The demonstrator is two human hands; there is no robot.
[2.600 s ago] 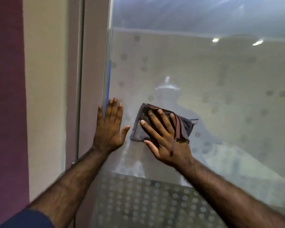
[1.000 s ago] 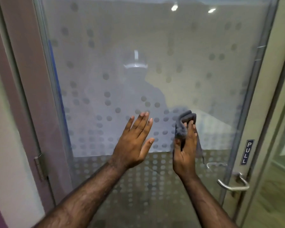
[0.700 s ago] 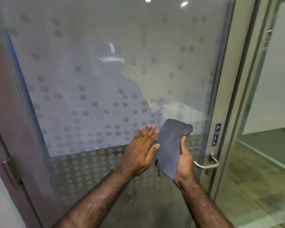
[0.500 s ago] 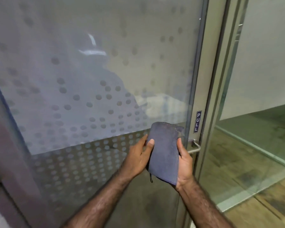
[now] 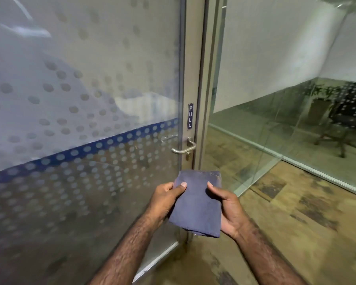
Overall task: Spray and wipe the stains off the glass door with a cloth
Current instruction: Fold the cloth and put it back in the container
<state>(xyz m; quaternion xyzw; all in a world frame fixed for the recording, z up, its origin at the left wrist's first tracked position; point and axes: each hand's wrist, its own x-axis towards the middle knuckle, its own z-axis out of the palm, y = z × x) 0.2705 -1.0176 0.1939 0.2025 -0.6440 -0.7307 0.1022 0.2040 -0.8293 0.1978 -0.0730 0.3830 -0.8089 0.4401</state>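
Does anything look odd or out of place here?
Nothing stands out. Both hands, left hand and right hand, hold a folded blue cloth off the glass door; no spray bottle is in view.

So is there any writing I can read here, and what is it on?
"PULL": white letters stacked top to bottom on a small dark sign fixed to the door frame, above the lever handle.
Faint pale marks near the top edge of the cloth: too blurred to read.
Nothing else readable.
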